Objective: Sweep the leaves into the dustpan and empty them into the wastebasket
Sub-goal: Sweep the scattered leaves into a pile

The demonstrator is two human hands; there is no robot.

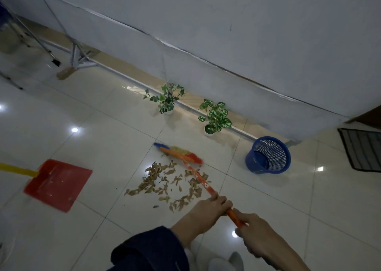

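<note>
— Leaves [168, 183]: where do they lie?
— Scattered dry and brown on the pale tiled floor [103, 126], in a loose patch just beyond the hands. None sit in the wastebasket that I can see.

— And the broom [186, 158]?
— Its orange handle runs from the hands out across the leaves; the multicoloured bristle head rests on the floor at the far edge of the patch, blurred.

— How are the hands?
— Both are wrapped around the handle. The left hand [213, 206], with a dark sleeve [148, 250] behind it, grips further down the stick; the right hand [254, 231] is closed on the end nearest the body.

— The dustpan [58, 183]?
— Red with a yellow handle, lying flat on the floor well to the left of the leaves, apart from them.

— The wastebasket [269, 155]?
— Blue mesh, tilted with its mouth toward the camera, to the right of the broom head, near the wall [226, 23].

— Anything else?
— Two small potted plants [215, 115] stand along the base of the wall.
</note>
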